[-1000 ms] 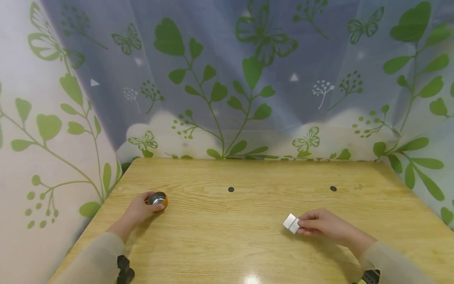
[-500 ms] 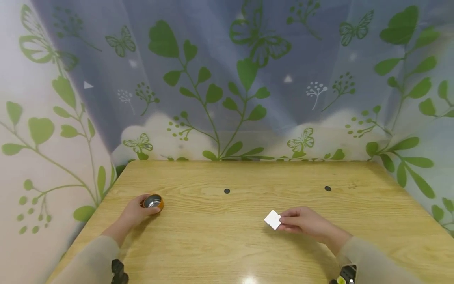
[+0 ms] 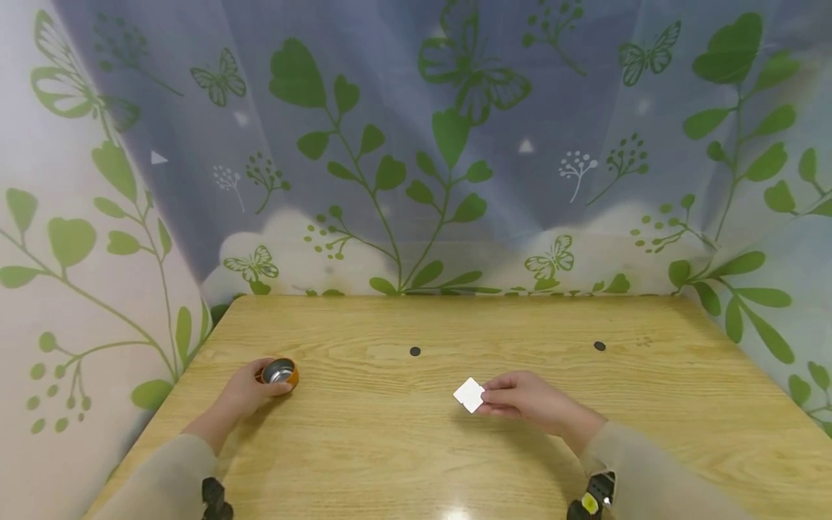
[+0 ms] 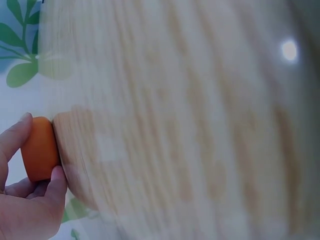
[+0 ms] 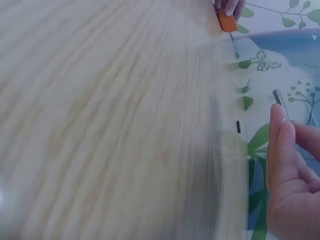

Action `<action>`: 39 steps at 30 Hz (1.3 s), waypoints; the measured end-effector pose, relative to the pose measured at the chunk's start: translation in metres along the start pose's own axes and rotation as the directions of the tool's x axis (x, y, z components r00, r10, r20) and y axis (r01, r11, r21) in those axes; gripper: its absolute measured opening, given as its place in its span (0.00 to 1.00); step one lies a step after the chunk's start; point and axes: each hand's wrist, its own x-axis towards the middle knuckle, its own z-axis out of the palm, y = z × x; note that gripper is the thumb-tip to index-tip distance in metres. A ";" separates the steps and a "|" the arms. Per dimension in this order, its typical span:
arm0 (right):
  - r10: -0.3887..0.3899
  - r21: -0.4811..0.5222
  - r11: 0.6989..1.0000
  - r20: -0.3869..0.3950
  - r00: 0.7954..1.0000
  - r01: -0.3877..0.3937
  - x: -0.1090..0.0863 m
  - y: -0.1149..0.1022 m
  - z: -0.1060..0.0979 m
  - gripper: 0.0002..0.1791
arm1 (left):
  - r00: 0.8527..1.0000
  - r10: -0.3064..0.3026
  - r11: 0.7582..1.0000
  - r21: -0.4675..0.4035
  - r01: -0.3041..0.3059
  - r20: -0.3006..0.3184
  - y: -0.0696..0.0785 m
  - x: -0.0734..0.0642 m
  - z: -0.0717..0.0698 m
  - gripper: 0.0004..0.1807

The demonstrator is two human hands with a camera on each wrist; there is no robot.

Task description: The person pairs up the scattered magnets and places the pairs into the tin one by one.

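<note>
We count two bare hands over one wooden table (image 3: 364,448), each holding one thing. In the lower left of the head view, the left hand (image 3: 242,393) grips one orange cup (image 3: 281,373), with fingers and thumb curled round its left side; its round mouth faces up, and we see a silvery inside. In the left wrist view we find the same cup in the lower left, its base against the tabletop.

Just right of centre in the lower half of the head view, the right hand (image 3: 529,399) pinches one white square (image 3: 469,395) at its right corner, the grip narrow, the square raised off the table. In the right wrist view we see it nearly edge-on, as one thin strip at the right, above the fingertips; the cup shows at the upper right.

Two black discs lie flat on the table, well apart: the first disc (image 3: 415,352) at the middle of the head view, the second disc (image 3: 600,347) farther right. The right wrist view shows one dark disc, and we cannot tell which.

We count two beige sleeves (image 3: 165,477) at the bottom left and right, and two dark wrist devices (image 3: 214,498), one per arm. One printed backdrop (image 3: 364,245) fills the upper half, with six green butterflies (image 3: 221,78).
</note>
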 end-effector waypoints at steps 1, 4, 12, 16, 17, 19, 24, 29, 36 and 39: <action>-0.004 -0.001 1.000 0.004 1.000 0.004 0.003 0.000 0.002 0.24 | 1.000 0.000 1.000 0.000 0.000 0.000 0.000 0.000 0.000 0.38; -0.016 0.006 1.000 0.018 1.000 0.016 0.011 -0.002 0.009 0.21 | 1.000 0.006 1.000 -0.002 -0.006 -0.002 0.000 -0.001 -0.001 0.38; -0.008 0.032 0.999 0.039 0.999 0.007 0.033 -0.013 0.031 0.21 | 1.000 0.025 1.000 0.012 -0.025 -0.004 -0.002 0.001 0.000 0.38; -0.004 0.042 0.999 0.045 0.999 0.002 0.045 -0.019 0.045 0.20 | 0.999 0.031 0.999 0.010 -0.031 -0.011 -0.004 0.001 0.000 0.37; -0.005 0.042 0.999 0.049 0.999 0.003 0.048 -0.021 0.048 0.19 | 0.999 0.034 0.999 0.013 -0.034 -0.013 -0.004 0.001 0.001 0.37; -0.008 0.056 0.998 0.059 0.998 0.005 0.051 -0.025 0.055 0.18 | 0.999 0.038 0.999 0.012 -0.038 -0.014 -0.003 0.001 0.001 0.36; -0.025 0.067 0.998 0.073 0.997 0.020 0.059 -0.033 0.066 0.16 | 0.999 0.033 0.999 0.005 -0.033 -0.008 -0.004 0.001 0.001 0.38; -0.037 0.062 0.998 0.076 0.996 0.033 0.064 -0.034 0.073 0.16 | 1.000 0.020 1.000 0.012 -0.020 -0.001 -0.002 0.000 0.001 0.39; -0.033 0.067 0.997 0.084 0.996 0.027 0.072 -0.032 0.078 0.17 | 1.000 0.023 1.000 0.015 -0.023 -0.001 -0.002 0.000 0.002 0.38; -0.028 0.072 0.997 0.084 0.996 0.022 0.075 -0.032 0.081 0.16 | 1.000 0.028 0.999 0.020 -0.028 -0.003 -0.002 0.000 0.002 0.38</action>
